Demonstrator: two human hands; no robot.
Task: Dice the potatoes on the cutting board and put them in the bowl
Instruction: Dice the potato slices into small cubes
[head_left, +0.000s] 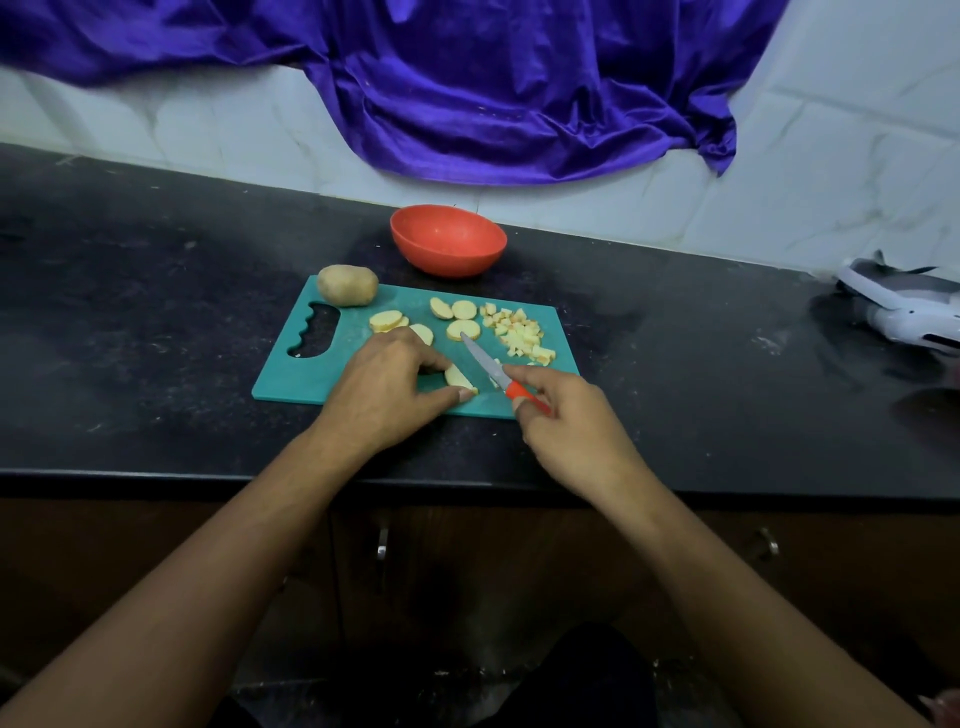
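Observation:
A teal cutting board (291, 376) lies on the black counter. On it are a whole potato (347, 285) at the far left corner, several round slices (463, 310) in the middle and a pile of diced pieces (519, 335) at the right. My left hand (387, 387) pinches a potato slice (458, 376) near the board's front edge. My right hand (569, 423) grips a knife (485, 364) by its red handle, the blade pointing away just right of that slice. Behind the board stands a red bowl (448, 239); I see nothing in it.
A blue cloth (467, 88) hangs down the tiled wall behind the counter. A white and grey device (906, 306) lies on the counter at the far right. The counter's front edge runs below my wrists, with cabinet doors and handles underneath.

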